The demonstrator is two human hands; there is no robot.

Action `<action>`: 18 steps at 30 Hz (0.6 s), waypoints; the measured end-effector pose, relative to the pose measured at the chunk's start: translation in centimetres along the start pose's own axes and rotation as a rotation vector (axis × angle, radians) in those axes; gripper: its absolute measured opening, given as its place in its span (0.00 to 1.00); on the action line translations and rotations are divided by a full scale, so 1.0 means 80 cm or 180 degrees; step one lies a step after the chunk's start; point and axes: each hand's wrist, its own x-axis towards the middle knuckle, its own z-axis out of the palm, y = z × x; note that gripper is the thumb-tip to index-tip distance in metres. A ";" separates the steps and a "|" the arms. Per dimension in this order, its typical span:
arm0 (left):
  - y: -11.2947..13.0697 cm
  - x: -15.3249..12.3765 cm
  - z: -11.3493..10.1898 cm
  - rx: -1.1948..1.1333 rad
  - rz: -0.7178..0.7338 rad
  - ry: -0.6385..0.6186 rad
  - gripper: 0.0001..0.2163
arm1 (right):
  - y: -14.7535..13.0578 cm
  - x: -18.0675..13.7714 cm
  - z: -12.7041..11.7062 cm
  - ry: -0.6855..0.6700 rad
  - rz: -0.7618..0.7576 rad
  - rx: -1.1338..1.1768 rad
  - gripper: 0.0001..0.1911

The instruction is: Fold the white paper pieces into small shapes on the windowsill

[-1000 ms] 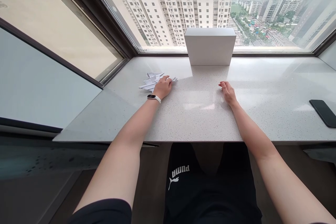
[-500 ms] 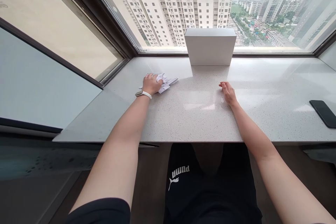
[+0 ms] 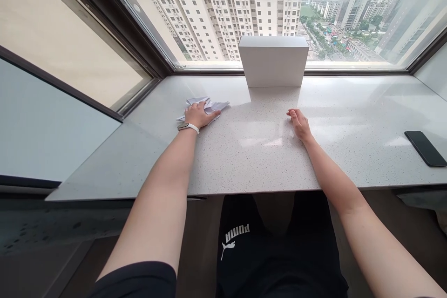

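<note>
Speckled pale stone tabletop, white rectangular box at window edge. Step, by the look of it: gathering small pile of folded white paper pieces, far-left. Left hand flat on pile, fingers together. Right hand idle, loosely curled, empty. Next needs a closing grip on the pile.

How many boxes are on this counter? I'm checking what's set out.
1. The white box stands at the back of the counter against the window, beyond the right hand. The left hand rests on folded white paper, not a box.
</note>
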 end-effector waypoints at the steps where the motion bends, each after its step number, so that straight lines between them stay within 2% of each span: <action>1: 0.000 0.002 -0.002 0.0032 0.0012 0.0012 0.54 | -0.001 -0.001 0.000 -0.0010 0.0001 -0.0003 0.49; 7: -0.007 0.015 -0.011 0.0150 0.0067 -0.0048 0.48 | -0.005 -0.002 0.001 -0.0012 0.0014 -0.0018 0.51; 11: -0.014 0.027 -0.011 0.0052 0.0062 -0.0023 0.55 | -0.003 -0.002 0.002 -0.0009 0.0012 -0.0020 0.50; 14: -0.019 0.035 -0.010 -0.0059 0.0014 -0.0189 0.60 | -0.003 -0.003 0.002 0.0019 0.0024 0.0004 0.50; 18: -0.022 0.037 -0.010 -0.0110 -0.0012 -0.0491 0.59 | -0.003 -0.003 0.001 0.0026 0.0048 0.0009 0.49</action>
